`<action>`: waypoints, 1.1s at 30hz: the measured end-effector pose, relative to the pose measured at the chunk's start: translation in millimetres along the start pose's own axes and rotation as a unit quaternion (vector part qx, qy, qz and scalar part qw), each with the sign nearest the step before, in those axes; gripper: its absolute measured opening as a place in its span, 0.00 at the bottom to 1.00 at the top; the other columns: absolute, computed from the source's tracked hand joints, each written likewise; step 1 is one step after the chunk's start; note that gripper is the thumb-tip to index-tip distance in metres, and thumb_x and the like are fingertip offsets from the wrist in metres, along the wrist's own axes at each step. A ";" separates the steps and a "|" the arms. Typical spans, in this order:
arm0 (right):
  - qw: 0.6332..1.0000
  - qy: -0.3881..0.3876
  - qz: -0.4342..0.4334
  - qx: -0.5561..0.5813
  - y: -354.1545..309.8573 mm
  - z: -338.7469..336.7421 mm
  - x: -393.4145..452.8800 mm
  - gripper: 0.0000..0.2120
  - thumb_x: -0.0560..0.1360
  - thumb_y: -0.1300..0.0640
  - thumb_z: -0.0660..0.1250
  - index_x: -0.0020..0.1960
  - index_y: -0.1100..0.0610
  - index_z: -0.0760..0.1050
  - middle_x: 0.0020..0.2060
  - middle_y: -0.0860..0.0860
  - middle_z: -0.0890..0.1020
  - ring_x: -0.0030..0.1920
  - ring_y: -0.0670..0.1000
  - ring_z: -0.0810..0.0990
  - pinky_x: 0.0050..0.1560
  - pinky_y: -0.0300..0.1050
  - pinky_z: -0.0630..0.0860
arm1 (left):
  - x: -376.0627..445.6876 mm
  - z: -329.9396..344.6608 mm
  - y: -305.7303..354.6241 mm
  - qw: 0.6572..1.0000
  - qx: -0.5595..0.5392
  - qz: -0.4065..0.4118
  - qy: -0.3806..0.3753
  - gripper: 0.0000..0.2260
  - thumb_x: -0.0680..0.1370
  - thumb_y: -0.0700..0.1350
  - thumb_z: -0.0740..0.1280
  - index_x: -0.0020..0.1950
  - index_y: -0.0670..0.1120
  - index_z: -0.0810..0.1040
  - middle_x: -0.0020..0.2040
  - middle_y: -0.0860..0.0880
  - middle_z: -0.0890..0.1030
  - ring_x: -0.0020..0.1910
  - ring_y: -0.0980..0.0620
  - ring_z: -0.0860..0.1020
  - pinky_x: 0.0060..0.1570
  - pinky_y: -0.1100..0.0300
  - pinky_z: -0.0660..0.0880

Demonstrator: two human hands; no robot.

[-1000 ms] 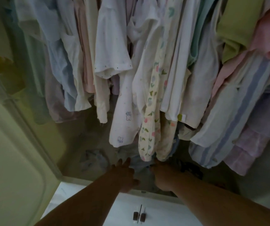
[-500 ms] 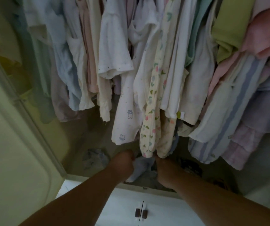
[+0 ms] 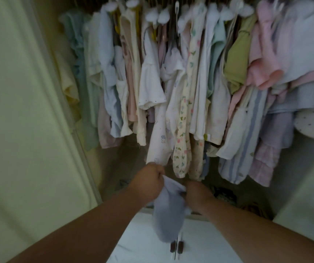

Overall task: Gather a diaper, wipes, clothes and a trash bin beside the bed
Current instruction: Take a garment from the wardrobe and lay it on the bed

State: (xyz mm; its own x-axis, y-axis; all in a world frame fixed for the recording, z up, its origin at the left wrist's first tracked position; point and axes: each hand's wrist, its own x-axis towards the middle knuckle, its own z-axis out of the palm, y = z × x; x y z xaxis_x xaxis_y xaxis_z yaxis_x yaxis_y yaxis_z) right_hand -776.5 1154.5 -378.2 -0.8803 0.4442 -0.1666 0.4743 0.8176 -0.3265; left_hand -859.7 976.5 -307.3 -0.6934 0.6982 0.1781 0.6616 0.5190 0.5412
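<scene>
Head view: 2 bare forearms are extended into an open wardrobe. The left hand [image 3: 148, 180] is closed into a fist on the upper left edge of a pale blue-grey garment [image 3: 168, 211]. The right hand [image 3: 197, 194] is closed on the upper right edge of the same garment; its fingertips are hidden by the cloth. The garment is held between the 2 hands and hangs down in front of the white drawer front [image 3: 144, 240], which carries 2 small dark knobs [image 3: 176, 249] just below the garment's lower end. Above the hands, a row of hanging baby clothes [image 3: 182, 92] is suspended from a rail, with white padded hangers [image 3: 154, 16] visible at the top. A floral-print sleepsuit [image 3: 183, 126] hangs near the middle of the row, and a green top [image 3: 237, 67] is placed to its right. A cream wardrobe door [image 3: 19, 111] stands at the left. The picture is blurred, so finer detail cannot be told.
</scene>
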 end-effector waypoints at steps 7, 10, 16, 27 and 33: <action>0.978 0.074 -0.009 0.193 -20.4 -62.7 -36.9 0.10 0.82 0.50 0.56 0.47 0.49 0.74 0.45 0.48 0.80 0.45 0.47 0.77 0.43 0.41 0.70 | -23.3 -67.5 6.6 0.992 0.051 -0.033 0.112 0.10 0.79 0.37 0.59 0.42 0.51 0.69 0.39 0.52 0.71 0.36 0.56 0.70 0.42 0.59 0.67; 0.967 0.127 -0.041 0.217 -29.8 -94.4 -59.6 0.11 0.83 0.54 0.55 0.46 0.52 0.74 0.41 0.48 0.79 0.42 0.48 0.78 0.38 0.39 0.70 | -35.3 -90.6 9.2 0.987 0.080 -0.028 0.139 0.08 0.78 0.38 0.58 0.43 0.50 0.67 0.35 0.54 0.69 0.34 0.53 0.71 0.38 0.57 0.64; 0.949 0.204 -0.060 0.234 -50.2 -154.3 -102.3 0.14 0.84 0.50 0.54 0.44 0.54 0.70 0.40 0.51 0.77 0.39 0.48 0.76 0.35 0.43 0.67 | -58.3 -132.1 34.3 0.980 0.108 0.023 0.165 0.04 0.75 0.48 0.49 0.44 0.55 0.62 0.34 0.53 0.72 0.31 0.54 0.73 0.31 0.55 0.66; 0.972 0.198 -0.119 0.049 -68.6 -239.0 -195.4 0.27 0.65 0.25 0.63 0.35 0.50 0.74 0.32 0.48 0.76 0.34 0.50 0.76 0.35 0.46 0.69 | -100.4 -206.7 78.4 0.966 0.142 0.094 0.196 0.17 0.77 0.64 0.57 0.37 0.54 0.67 0.33 0.56 0.73 0.34 0.52 0.76 0.29 0.58 0.63; 0.976 0.163 -0.099 -0.101 -51.3 -260.0 -232.4 0.12 0.67 0.41 0.72 0.38 0.50 0.77 0.35 0.48 0.78 0.37 0.49 0.77 0.32 0.43 0.66 | -117.0 -216.2 88.9 0.960 0.203 0.076 0.180 0.21 0.70 0.73 0.61 0.38 0.55 0.71 0.35 0.57 0.74 0.33 0.58 0.73 0.29 0.59 0.64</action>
State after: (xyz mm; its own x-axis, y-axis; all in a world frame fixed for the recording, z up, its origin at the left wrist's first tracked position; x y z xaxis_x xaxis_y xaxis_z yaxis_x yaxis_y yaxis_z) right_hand -594.0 1104.7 -80.8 -0.9212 0.3353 0.1973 0.3153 0.9406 -0.1259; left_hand -781.5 834.3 -102.3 -0.5851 0.6041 0.5411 0.7694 0.6243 0.1349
